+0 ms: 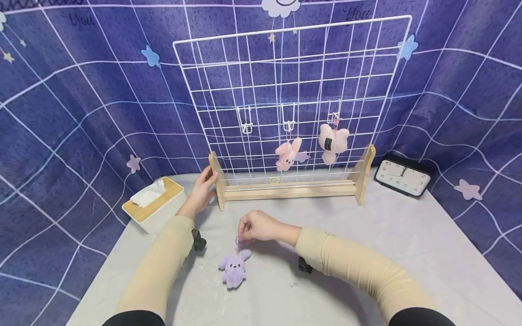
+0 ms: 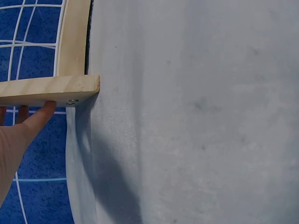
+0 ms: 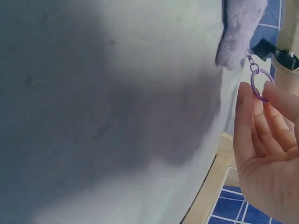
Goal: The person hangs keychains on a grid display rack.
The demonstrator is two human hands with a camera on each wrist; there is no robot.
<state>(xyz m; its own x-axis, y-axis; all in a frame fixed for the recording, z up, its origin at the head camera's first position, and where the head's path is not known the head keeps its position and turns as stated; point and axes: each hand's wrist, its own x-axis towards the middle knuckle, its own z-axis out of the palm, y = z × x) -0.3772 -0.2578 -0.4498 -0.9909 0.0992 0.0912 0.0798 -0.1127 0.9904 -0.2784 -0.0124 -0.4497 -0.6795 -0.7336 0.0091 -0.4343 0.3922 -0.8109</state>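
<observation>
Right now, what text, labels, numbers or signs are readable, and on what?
"You", twice: curtain, upper left and upper right.
"unshine", start cut off: curtain, top left.
"10", "9", "7", "6", "3": clock; other digits unclear.
Black label on rightmost plush: too small to read.
More curtain lettering, top edge: cut off, unreadable.

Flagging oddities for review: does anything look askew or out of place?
The pink plush rabbit hangs tilted on the white wire rack, and a small yellow ring shows by its wooden base with no plush visible on it. Nothing looks spilled.
</observation>
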